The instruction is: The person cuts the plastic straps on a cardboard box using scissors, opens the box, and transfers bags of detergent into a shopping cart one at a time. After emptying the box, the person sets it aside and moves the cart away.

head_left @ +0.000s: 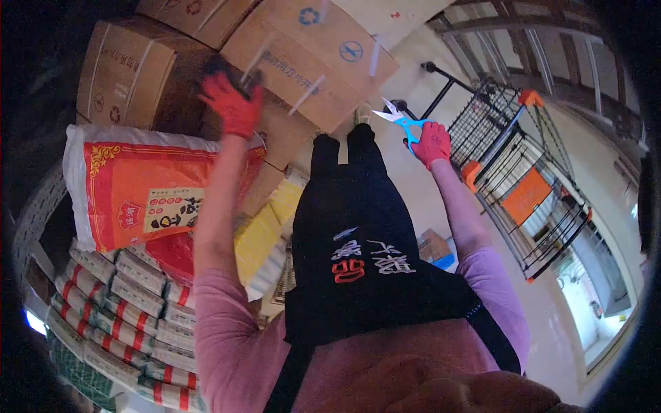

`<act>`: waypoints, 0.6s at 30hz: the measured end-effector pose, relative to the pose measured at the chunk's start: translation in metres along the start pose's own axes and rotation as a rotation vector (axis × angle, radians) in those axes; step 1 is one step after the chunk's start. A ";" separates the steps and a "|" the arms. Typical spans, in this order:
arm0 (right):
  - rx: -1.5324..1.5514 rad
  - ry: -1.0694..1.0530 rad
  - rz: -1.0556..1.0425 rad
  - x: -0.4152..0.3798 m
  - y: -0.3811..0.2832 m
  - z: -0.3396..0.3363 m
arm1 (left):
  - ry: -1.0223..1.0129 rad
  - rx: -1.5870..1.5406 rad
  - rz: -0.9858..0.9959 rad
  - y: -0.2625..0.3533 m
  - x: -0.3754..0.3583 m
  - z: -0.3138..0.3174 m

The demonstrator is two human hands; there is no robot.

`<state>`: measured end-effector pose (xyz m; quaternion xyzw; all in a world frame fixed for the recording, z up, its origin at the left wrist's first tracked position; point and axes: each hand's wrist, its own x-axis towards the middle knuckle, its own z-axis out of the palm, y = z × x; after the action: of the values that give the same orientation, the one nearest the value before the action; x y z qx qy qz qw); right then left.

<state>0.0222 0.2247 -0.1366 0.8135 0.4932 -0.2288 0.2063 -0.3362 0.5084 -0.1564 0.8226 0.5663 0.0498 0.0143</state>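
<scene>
My left hand (pixel 234 103), in a red glove, is raised in front of the cardboard boxes with its fingers spread and nothing in its palm. Its fingertips look dark and overlap the edge of a large carton (pixel 303 62) in this view. A smaller carton (pixel 131 69) stands to the left of that hand. My right hand (pixel 432 142), also gloved in red, grips a pair of scissors (pixel 410 125) by the blue handles. Their metal blades are parted and point up and left, toward the large carton's near end.
A big red and white sack (pixel 165 186) lies below the cartons on the left. Stacked packs with red bands (pixel 138 310) fill the lower left. To the right stands a black wire cart (pixel 516 165) with orange corners. A metal rack (pixel 551 55) is at the upper right.
</scene>
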 end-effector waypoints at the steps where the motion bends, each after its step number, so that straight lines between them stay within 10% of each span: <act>1: -0.011 0.024 -0.022 0.001 -0.001 0.000 | -0.084 -0.049 0.037 0.029 -0.032 0.008; 8: -0.037 0.128 -0.155 0.038 0.011 0.021 | -0.470 -0.313 0.084 0.139 -0.182 0.026; 18: -0.123 0.169 -0.401 0.095 0.026 0.028 | -0.528 -0.242 -0.113 0.133 -0.249 0.020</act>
<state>0.0794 0.2652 -0.2109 0.7013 0.6736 -0.1658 0.1641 -0.2987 0.2293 -0.1824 0.7667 0.5778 -0.0996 0.2616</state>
